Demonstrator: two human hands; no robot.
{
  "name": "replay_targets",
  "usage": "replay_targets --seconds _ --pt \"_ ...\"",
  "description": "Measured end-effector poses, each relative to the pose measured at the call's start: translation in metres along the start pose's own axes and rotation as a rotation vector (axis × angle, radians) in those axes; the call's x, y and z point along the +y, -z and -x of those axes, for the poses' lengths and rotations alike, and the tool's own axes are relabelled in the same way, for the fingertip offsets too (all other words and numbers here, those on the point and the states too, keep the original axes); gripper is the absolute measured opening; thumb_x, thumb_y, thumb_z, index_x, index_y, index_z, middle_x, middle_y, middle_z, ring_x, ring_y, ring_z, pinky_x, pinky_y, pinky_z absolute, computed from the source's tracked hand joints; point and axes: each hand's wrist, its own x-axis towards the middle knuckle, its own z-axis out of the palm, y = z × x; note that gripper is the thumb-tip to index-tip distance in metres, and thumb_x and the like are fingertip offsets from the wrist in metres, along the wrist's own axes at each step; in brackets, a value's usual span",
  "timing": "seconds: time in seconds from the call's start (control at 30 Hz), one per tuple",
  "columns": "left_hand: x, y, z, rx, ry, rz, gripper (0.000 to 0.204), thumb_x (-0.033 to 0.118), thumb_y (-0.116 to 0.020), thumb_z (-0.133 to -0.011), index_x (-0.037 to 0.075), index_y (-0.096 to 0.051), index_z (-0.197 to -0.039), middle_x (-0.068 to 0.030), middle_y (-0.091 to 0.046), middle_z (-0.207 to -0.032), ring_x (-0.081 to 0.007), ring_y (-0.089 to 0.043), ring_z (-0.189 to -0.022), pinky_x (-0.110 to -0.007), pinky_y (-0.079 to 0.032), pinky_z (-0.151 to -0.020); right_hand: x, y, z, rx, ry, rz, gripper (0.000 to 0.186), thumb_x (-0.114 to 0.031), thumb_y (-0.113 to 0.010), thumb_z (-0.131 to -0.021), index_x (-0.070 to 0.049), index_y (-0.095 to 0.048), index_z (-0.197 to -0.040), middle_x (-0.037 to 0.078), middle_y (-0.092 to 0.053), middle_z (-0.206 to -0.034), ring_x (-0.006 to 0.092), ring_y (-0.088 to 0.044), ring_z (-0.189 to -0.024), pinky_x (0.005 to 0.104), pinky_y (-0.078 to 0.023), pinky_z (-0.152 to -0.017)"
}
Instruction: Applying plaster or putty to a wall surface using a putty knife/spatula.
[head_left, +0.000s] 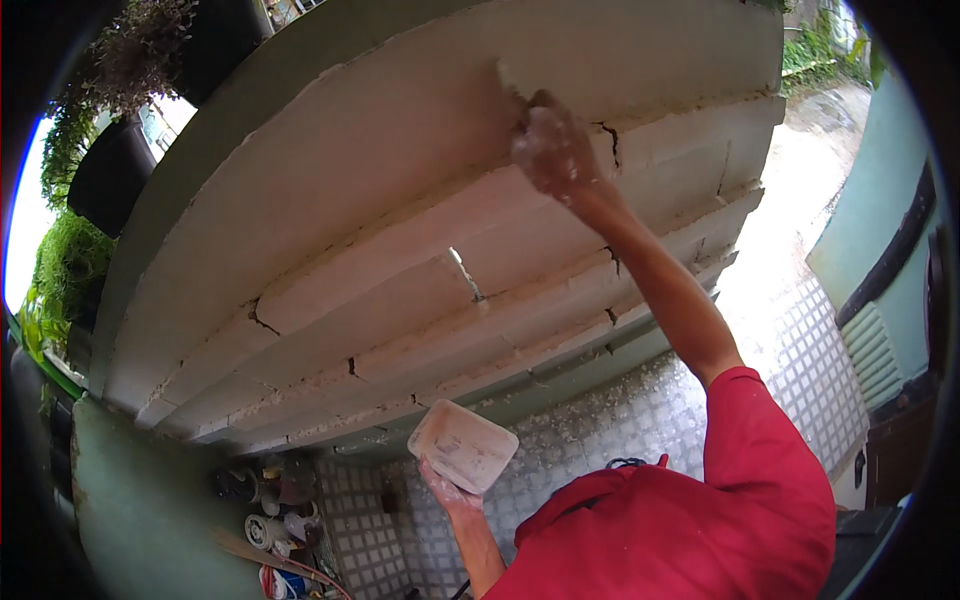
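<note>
High up, my right hand point(555, 145) reaches to the plastered wall point(400, 130), closed around a putty knife point(506, 82). Its pale blade meets the wall's top band; the handle is mostly hidden by my fingers, which carry white smears. Lower down, my left hand point(447, 491) grips the near edge of a shallow, rounded rectangular plastic tub point(468, 446). White residue coats the tub, with darker marks on its bottom. Ledges run across the wall below my right hand, and dark cracks point(612, 145) and a bright gap point(464, 272) break them.
Potted plants point(65, 260) and dark pots point(112, 178) stand at the left. Containers point(262, 530) and a broom point(245, 550) crowd the lower left. White specks dot the checkered tile floor point(600, 420). A green wall point(890, 190) rises at the right.
</note>
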Motion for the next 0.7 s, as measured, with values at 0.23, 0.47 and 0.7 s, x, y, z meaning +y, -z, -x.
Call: replay_targets --seconds 0.23,0.47,0.7 --pt "0.005 0.003 0.001 -0.017 0.029 -0.003 0.063 0.05 -0.047 -0.088 0.014 -0.037 -0.139 -0.0072 -0.045 -0.137 -0.0289 -0.046 -0.123 -0.047 -0.044 -0.1 -0.067 -0.007 -0.018 -0.146 -0.246 0.028 0.022 -0.012 -0.052 -0.079 0.008 -0.059 -0.085 0.028 -0.06 -0.085 0.0438 -0.059 -0.075 0.0485 -0.05 -0.072" --pt "0.001 -0.004 -0.003 0.016 0.066 -0.01 0.062 0.05 -0.045 -0.089 0.014 -0.038 -0.139 -0.0084 -0.045 -0.136 -0.031 -0.046 -0.123 -0.052 -0.043 -0.099 -0.031 0.063 -0.01 0.114 -0.812 -0.848 0.02 -0.016 -0.057 -0.079 -0.001 -0.063 -0.067 0.013 -0.062 -0.065 0.0241 -0.061 -0.056 0.0372 -0.05 -0.054" --pt "-0.005 -0.005 -0.015 0.011 0.131 0.003 0.061 0.049 -0.044 -0.09 0.014 -0.037 -0.14 -0.0081 -0.046 -0.137 -0.031 -0.046 -0.124 -0.051 -0.043 -0.099 -0.016 0.059 0.004 0.222 -1.041 -0.811 0.028 -0.025 -0.053 -0.089 0.001 -0.064 -0.088 0.011 -0.065 -0.07 0.0188 -0.059 -0.054 0.0312 -0.045 -0.049"
